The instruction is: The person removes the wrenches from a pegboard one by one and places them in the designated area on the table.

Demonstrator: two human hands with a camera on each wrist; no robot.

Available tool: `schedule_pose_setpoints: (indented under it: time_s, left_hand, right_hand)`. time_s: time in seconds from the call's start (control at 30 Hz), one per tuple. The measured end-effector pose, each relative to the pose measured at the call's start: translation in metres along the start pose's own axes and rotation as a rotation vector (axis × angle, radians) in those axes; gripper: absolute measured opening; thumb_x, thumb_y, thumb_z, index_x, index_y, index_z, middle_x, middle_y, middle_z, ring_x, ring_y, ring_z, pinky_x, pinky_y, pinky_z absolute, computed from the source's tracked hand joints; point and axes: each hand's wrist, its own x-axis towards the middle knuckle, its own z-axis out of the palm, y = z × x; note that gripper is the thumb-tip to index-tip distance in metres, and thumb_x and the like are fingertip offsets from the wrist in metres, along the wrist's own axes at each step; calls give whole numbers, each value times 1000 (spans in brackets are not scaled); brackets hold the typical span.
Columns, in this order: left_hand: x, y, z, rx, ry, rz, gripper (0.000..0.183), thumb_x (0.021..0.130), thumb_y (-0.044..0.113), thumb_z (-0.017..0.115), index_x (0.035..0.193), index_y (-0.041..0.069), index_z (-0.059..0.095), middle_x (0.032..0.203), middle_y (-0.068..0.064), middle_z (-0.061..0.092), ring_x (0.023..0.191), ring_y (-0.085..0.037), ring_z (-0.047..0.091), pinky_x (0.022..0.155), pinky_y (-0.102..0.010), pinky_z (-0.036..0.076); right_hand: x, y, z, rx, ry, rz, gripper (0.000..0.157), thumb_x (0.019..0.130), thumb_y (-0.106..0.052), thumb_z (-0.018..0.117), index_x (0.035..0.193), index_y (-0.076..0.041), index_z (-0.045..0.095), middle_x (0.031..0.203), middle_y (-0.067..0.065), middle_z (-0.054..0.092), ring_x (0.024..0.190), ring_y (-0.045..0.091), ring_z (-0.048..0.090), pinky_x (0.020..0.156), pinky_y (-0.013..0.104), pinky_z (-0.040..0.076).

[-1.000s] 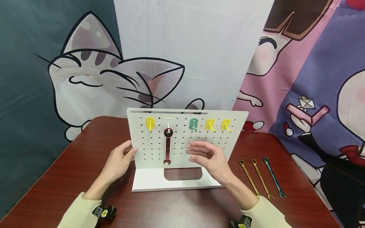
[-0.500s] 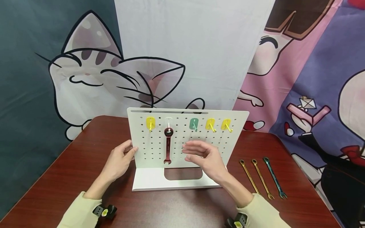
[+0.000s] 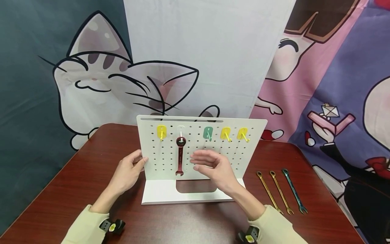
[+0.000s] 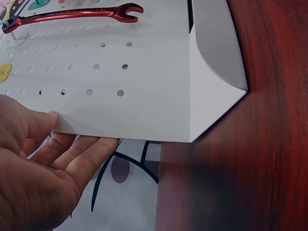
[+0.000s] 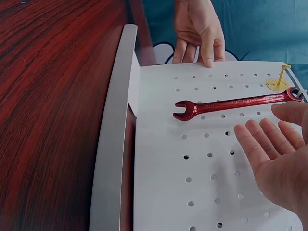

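Observation:
A white pegboard stand (image 3: pixel 195 171) stands upright on the table. My left hand (image 3: pixel 128 171) grips its left edge, thumb on the front and fingers behind, as the left wrist view (image 4: pixel 48 163) also shows. From a white hook near the top hangs a red combination wrench (image 3: pixel 180 157), ring end up and open jaw down. My right hand (image 3: pixel 214 167) hovers before the board to the right of this wrench, fingers loosely bent and holding nothing. In the right wrist view, the right hand's fingers (image 5: pixel 257 139) are spread just below the red wrench (image 5: pixel 231 103).
Two gold wrenches (image 3: pixel 269 193) and a teal wrench (image 3: pixel 294 191) lie on the table (image 3: pixel 170 223) right of the stand. A yellow hook (image 3: pixel 161 133), a green hook (image 3: pixel 208 133) and two more yellow hooks line the board's top. Printed cloth (image 3: pixel 207 51) hangs behind.
My right hand has drifted left across the board toward the hanging red wrench. My left hand keeps its hold on the board's edge.

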Motion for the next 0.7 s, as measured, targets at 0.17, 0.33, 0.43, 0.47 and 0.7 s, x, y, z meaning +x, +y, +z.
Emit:
schedule_pose_setpoints:
  time_s: [0.17, 0.33, 0.43, 0.47, 0.7]
  left_hand:
    - [0, 0, 0, 3, 0, -4, 7, 109, 10, 59, 110, 6, 64, 86, -8, 68, 83, -25, 64, 77, -26, 55]
    - [0, 0, 0, 1, 0, -6, 7, 108, 10, 59, 110, 6, 64, 85, -9, 67, 83, -25, 64, 77, -27, 55]
    - [0, 0, 0, -8, -1, -4, 8, 108, 9, 59, 111, 5, 65, 87, -9, 69, 84, -25, 65, 80, -31, 59]
    - [0, 0, 0, -11, -1, -3, 8, 108, 9, 59, 112, 5, 65, 89, -9, 70, 85, -25, 65, 81, -32, 60]
    - [1, 0, 0, -25, -2, -10, 10, 108, 9, 58, 115, 4, 65, 94, -9, 72, 87, -26, 65, 85, -36, 62]
  right_hand:
    - [2, 0, 3, 8, -16, -3, 42, 93, 4, 73, 134, 5, 64, 132, 28, 70, 122, 42, 70, 98, 34, 60]
    - [4, 1, 6, -7, -33, 8, 41, 94, 2, 72, 135, 2, 65, 133, 25, 71, 124, 43, 69, 98, 33, 60]
    - [7, 3, 8, -19, -35, 13, 41, 95, 1, 72, 135, 0, 65, 133, 23, 72, 124, 40, 69, 98, 32, 60]
    - [8, 4, 9, -19, -37, 13, 41, 95, 1, 72, 135, 0, 65, 133, 22, 72, 124, 40, 69, 98, 32, 60]
    - [9, 4, 14, -6, -43, 19, 43, 94, 2, 72, 136, 0, 65, 132, 23, 72, 124, 40, 69, 98, 30, 59]
